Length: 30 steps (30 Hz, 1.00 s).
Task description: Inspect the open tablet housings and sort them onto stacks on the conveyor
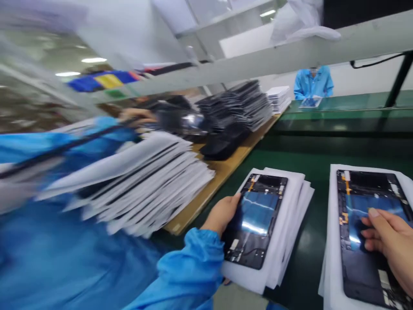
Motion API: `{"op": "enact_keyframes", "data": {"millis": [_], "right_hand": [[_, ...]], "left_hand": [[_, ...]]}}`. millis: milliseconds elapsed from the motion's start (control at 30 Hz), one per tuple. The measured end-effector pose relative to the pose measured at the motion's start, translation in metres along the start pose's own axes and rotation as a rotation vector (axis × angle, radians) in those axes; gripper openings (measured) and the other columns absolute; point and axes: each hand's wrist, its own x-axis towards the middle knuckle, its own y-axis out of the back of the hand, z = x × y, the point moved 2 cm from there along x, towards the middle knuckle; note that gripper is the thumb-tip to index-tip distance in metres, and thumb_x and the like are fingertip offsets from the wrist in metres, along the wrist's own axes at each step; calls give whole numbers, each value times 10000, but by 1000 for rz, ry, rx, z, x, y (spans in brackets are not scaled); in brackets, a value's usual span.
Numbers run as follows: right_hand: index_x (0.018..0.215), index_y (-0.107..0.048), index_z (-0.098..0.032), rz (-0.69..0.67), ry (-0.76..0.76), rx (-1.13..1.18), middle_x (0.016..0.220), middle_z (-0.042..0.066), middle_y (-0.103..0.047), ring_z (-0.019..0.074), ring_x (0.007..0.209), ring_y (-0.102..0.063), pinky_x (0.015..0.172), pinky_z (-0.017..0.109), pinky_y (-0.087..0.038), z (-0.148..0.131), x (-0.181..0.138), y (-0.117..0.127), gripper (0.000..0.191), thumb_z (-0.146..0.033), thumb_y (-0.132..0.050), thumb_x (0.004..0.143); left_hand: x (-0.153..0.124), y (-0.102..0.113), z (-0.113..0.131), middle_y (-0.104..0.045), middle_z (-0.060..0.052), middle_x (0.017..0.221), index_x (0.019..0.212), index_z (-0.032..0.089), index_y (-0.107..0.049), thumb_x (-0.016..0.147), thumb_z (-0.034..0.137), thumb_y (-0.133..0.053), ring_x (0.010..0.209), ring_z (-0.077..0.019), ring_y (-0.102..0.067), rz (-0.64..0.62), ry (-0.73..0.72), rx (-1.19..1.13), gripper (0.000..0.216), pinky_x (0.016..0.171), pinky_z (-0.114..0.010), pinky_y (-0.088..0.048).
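Note:
My left hand (223,212) grips the left edge of an opened tablet housing (258,215), its other fingers hidden beneath. The housing lies face up, showing dark frame, shiny blue film and an orange flex strip, on a stack of white foam sheets (290,215). My right hand (389,241) is over a second, similar tablet housing (358,267) on another white foam stack (334,258). Its thumb and index finger are pinched together above the blue film. Whatever sits between those fingertips, if anything, is too small to make out.
A wooden board (238,161) at left carries a leaning pile of white foam sheets (155,181) and dark stacked panels (238,105). A co-worker's blue sleeve (64,142) reaches in beside it. Another person (312,82) stands beyond the green bench (322,142). A shelf beam (245,60) crosses above.

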Motion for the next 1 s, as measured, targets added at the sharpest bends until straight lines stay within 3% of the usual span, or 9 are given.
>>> {"op": "enact_keyframes", "data": {"millis": [133,233,367,433,533,633,700,867,1000], "right_hand": [[900,-568,-184,26,-56,230,867,53,-616,176,647,-587,559,282,-493,-20,-5,6,425,-553,-592,692],[930,-585,-198,183,42,58,909,66,-625,206,679,-595,597,323,-490,-34,-6,28,454,-597,-515,726],[1085,-584,-194,450,288,-714,1053,105,-606,309,970,-536,842,434,-390,-44,1,67,459,-502,-353,833],[1204,-509,-128,408,230,-939,1175,166,-533,361,1089,-451,898,472,-325,-38,11,82,545,-487,-331,834],[1200,-519,-112,220,0,-912,1129,180,-565,371,1040,-495,839,467,-373,-19,22,94,612,-543,-309,819],[999,-648,-208,122,-19,-834,945,79,-657,293,903,-581,753,381,-428,-11,22,94,536,-534,-254,840],[944,-658,-247,126,5,-809,918,38,-663,258,868,-592,718,336,-432,-12,17,90,497,-525,-257,846],[794,-617,-227,280,146,-885,837,64,-638,249,784,-569,615,304,-376,-30,-2,75,412,-430,-267,871],[741,-528,-221,461,295,-894,690,41,-572,206,633,-513,546,290,-315,-45,-23,68,351,-396,-257,880]], "left_hand": [[-10,3,32,-585,-214,955,885,84,-556,828,456,-204,969,-368,-531,48,-14,363,515,819,-444,-384],[-36,-1,71,-568,-186,1026,1020,77,-531,837,433,-191,1008,-347,-512,80,-169,336,525,858,-427,-365],[-86,-35,126,-602,-91,1014,970,138,-574,806,453,-310,994,-250,-519,-168,-384,-73,443,886,-323,-362],[-109,-59,149,-621,-81,960,933,152,-583,783,512,-356,919,-243,-544,-343,-419,-213,451,823,-315,-393],[-131,-88,173,-621,-74,795,781,164,-569,785,563,-339,754,-228,-563,-483,-438,-183,460,665,-311,-400],[-139,-97,186,-564,-44,656,642,182,-476,828,500,-299,632,-189,-534,-411,-506,-37,408,565,-282,-347],[-143,-96,190,-539,-33,625,615,190,-426,853,444,-273,595,-169,-514,-343,-558,26,380,541,-269,-322],[-153,-83,194,-530,-33,609,638,203,-413,867,439,-232,559,-167,-491,-202,-646,157,375,518,-266,-293],[-160,-67,195,-563,-27,686,706,205,-473,864,440,-247,648,-175,-519,-110,-656,7,362,571,-260,-341]]}}
